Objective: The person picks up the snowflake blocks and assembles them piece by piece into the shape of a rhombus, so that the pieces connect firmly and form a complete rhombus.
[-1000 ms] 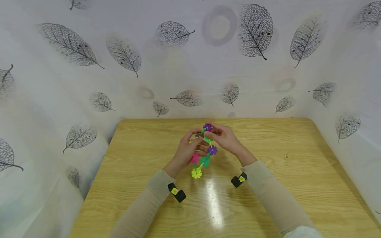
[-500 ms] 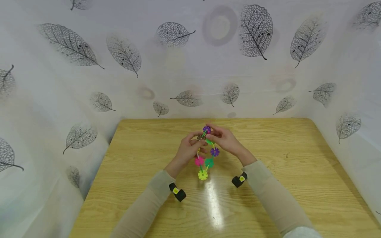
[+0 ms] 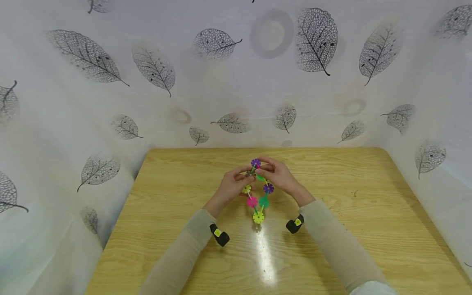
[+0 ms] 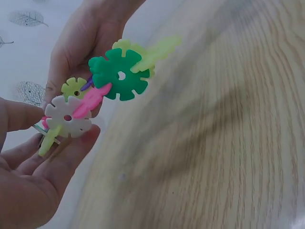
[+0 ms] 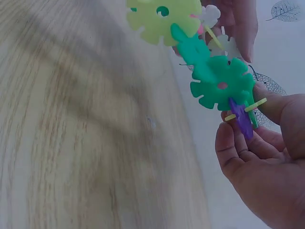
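A loop of slotted plastic snowflake discs hangs between both hands above the table. Its lowest disc in the head view is yellow, with a pink disc and a green disc just above. The left hand pinches the loop's upper left side; in the left wrist view its thumb and fingers are around a white disc. The right hand pinches the upper right side, near a top purple disc. In the right wrist view its fingers are at another green disc. Fingers partly hide the held joints.
The wooden table lies under the hands, with glare near its front middle. A pale leaf-printed cloth stands at the back and both sides. A black wrist camera sits at each cuff, the left one and the right one.
The lower part of the loop has swung to the right, out from behind the left hand's fingers, so more discs show. Both hands have sunk slightly and keep their grip.
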### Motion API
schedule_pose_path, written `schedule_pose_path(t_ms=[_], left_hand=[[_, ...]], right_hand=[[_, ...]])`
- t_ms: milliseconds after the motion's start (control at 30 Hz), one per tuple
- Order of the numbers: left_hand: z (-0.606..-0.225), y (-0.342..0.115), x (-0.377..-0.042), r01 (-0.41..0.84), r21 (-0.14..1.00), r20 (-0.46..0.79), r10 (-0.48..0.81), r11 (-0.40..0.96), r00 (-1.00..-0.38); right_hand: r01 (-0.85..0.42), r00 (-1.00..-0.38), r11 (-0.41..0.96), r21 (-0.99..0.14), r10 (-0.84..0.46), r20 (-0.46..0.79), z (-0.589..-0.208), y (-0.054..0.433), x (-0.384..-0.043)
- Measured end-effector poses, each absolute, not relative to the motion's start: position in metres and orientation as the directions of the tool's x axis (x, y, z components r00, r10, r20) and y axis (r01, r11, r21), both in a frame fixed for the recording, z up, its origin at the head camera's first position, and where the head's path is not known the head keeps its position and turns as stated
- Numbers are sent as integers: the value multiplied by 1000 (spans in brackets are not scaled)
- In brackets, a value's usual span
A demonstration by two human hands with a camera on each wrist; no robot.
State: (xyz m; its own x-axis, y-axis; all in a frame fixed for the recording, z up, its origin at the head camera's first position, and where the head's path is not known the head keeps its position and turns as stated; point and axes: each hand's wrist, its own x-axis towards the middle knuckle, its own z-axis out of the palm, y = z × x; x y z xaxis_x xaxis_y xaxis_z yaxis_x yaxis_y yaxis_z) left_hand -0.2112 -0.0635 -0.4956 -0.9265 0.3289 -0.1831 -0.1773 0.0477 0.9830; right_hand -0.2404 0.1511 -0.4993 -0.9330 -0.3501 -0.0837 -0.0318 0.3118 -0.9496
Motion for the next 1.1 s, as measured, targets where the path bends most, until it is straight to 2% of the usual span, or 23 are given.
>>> schedule_pose_path(t_ms=[300, 567, 800, 1100], left_hand=[[-515, -66, -224, -150, 988, -157, 296, 47, -942], [-525, -67, -238, -84, 990, -108, 236, 111, -966], [-531, -69, -249, -101, 985, -141, 311, 142, -940], [-537, -66, -259, -37, 965, -136, 372, 260, -918]], right_hand=[[-26, -949, 340, -940, -303, -83, -512, 158, -242], [-40, -946, 372, -927, -313, -85, -516, 164, -242], [-27, -955, 387, -921, -283, -91, -521, 164, -244], [9, -965, 422, -907, -234, -118, -527, 165, -248]])
